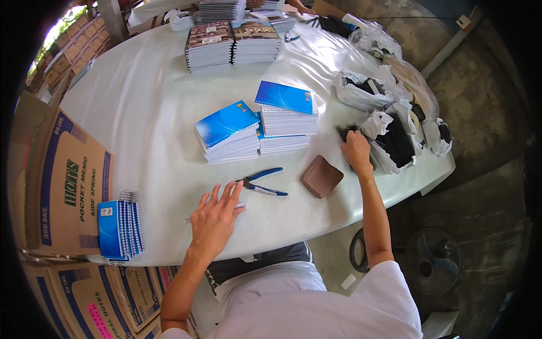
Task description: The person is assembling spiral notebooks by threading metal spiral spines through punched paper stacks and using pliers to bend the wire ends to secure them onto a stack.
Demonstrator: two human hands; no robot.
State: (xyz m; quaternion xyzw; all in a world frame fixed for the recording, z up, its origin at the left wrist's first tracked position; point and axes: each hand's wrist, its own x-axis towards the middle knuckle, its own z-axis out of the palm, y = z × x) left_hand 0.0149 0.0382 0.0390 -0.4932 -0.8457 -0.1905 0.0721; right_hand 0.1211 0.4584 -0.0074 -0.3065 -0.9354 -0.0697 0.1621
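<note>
My left hand [217, 217] lies on the table with its fingers spread, the tips by the jaws of blue-handled cutting pliers [267, 173]. Part of a slim white object [241, 208] shows under it; its kind is hidden. My right hand [357, 151] reaches to a small bunch of black spiral binding coils [345, 131], fingers closed on it. Between the hands sits a brown, square-sided container [322, 177]. Beyond them stand stacks of punched notebooks with blue covers [227, 124].
Plastic bags of black coils [398, 141] line the right side. Thick spiral-bound books [210, 51] stand at the back. A large carton [76, 181] and coil-bound blue notebooks [116, 229] are at left. A fan [435, 260] is on the lower right. Another person's hand [302, 8] shows at the far edge.
</note>
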